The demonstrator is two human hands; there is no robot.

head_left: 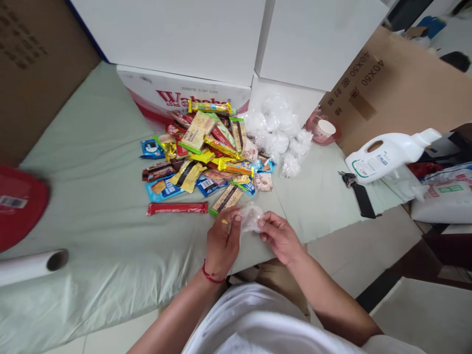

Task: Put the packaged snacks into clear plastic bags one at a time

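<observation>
A small clear plastic bag (251,218) is held between my two hands, just over the table's front edge. My left hand (223,238), with a red cord at the wrist, pinches its left side. On the other side, the thumb and fingers of my right hand (279,236) grip the bag. Straight ahead lies a heap of wrapped snacks (206,152) in many colours. A red snack bar (177,208) rests apart at the heap's near edge, left of my left hand. Behind and to the right sits a pile of crumpled clear plastic bags (278,130).
White boxes (177,34) stand along the back, with cardboard (391,83) at the right. A white detergent bottle (383,157), keys (347,178) and a black phone (363,200) lie at right, near a paper cup (325,129). Left are a red object (22,211) and a white roll (29,265).
</observation>
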